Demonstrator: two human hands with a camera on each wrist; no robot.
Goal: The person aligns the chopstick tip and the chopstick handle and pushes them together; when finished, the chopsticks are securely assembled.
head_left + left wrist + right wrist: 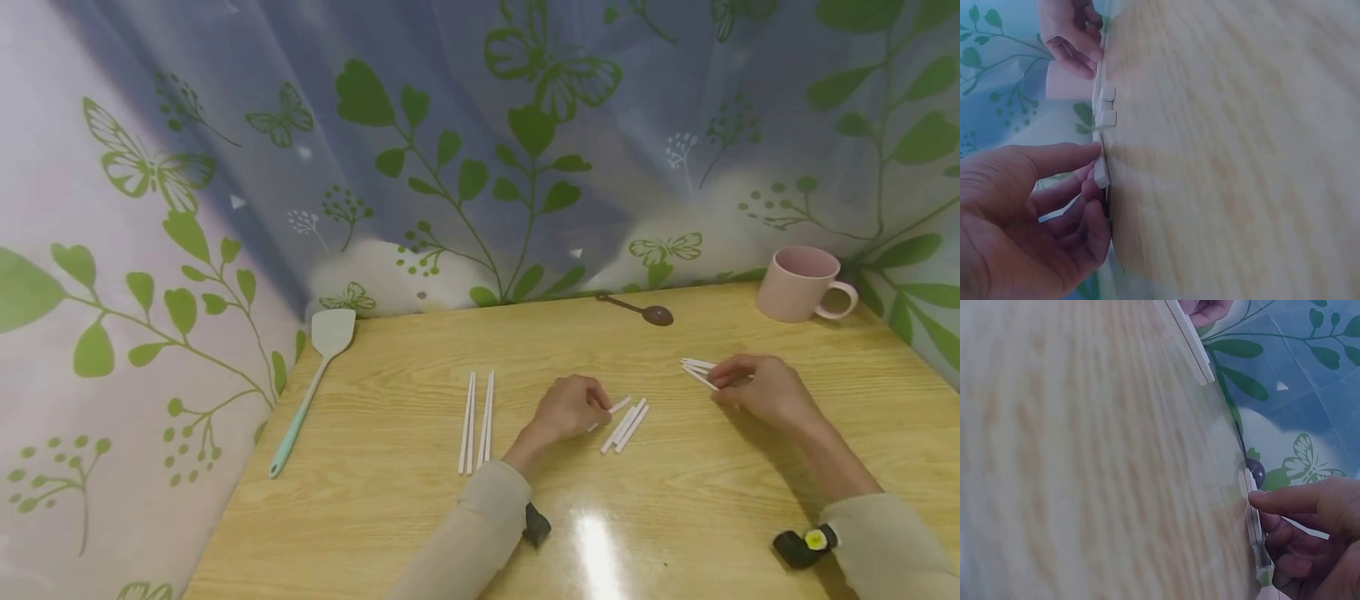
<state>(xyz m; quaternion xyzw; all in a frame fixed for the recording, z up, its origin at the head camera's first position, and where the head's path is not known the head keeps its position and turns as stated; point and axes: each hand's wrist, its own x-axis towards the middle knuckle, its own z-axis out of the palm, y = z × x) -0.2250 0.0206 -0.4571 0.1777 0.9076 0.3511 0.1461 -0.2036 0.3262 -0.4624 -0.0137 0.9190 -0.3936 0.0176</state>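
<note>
White sticks (632, 429) are laid at four and nine o'clock from the left hand (573, 407), by which one is pinched; more are pinched by the right hand (763, 388). Light, stiff handling is expected (perhaps slippery too); mid-length is best gripped.

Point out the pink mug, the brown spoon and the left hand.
Pink mug (792, 290), head view: its outer wall.
Brown spoon (657, 316), head view: its bowl.
Left hand (567, 407), head view: back of the hand.
</note>
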